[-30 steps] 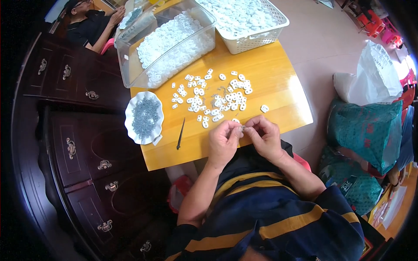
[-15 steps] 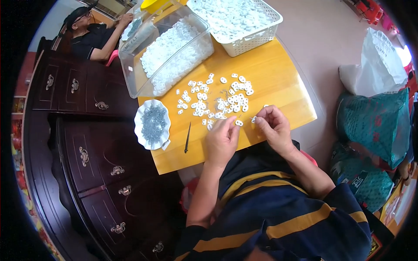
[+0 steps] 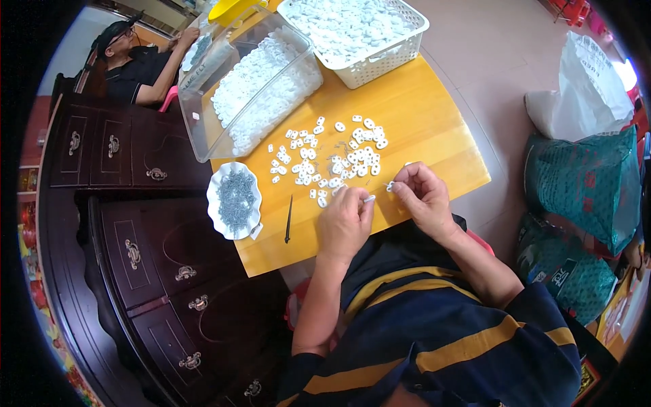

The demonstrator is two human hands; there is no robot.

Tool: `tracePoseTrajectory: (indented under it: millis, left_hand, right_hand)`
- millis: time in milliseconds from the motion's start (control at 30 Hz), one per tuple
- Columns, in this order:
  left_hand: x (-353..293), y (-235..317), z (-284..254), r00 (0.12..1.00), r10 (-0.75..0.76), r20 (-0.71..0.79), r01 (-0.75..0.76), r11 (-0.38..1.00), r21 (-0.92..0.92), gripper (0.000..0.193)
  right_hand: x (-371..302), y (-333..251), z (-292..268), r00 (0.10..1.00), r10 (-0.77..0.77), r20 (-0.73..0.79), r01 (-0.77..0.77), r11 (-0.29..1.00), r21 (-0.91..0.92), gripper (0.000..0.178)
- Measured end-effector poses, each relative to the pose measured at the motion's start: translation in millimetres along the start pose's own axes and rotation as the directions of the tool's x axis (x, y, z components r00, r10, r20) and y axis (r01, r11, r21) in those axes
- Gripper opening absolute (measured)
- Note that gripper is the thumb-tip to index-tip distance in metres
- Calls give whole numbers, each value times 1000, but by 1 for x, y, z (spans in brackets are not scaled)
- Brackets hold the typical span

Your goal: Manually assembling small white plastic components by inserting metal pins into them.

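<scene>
Currently my hands are apart, each pinching work above the near edge of the yellow table (image 3: 434,112). Left hand (image 3: 344,220): thumb and finger closed on a white oval piece (image 3: 369,199), seen nearly edge-on. Right hand (image 3: 426,203): fingertips closed on a small pale piece (image 3: 390,187), with a thin projection toward the left; too small to tell whether the two are joined.

Supply: loose white two-holed pieces (image 3: 366,160) lie scattered just beyond my fingers; fine grey metal bits (image 3: 235,200) fill the scalloped dish (image 3: 215,207) to the left. A dark pointed tool (image 3: 289,220) lies between dish and left hand, untouched.

Step in hand, as I judge it: fine two-handed handling, one part per hand. Next move would call for a light, steady pinch, the left piece turned so its holes face me, and fingertips brought together without dropping either part.
</scene>
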State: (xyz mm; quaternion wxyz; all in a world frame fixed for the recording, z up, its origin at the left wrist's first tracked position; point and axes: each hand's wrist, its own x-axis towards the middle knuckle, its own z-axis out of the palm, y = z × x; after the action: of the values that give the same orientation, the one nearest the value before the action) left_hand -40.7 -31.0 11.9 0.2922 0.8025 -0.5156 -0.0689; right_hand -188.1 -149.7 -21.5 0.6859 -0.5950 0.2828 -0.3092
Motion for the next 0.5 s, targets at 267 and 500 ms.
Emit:
tracePoseTrajectory:
  millis: [267,500]
  left_hand:
    - [-12,-5,4,993,-100,-70,64,913,-403,9]
    - [-20,-14,5,977,-201,-73,76,646,-760,10]
  right_hand:
    - [-1,-1,1,1000,13,24,-12,999,-49,7]
    - [-3,1,5,999,-25,42,29,997,-77,8]
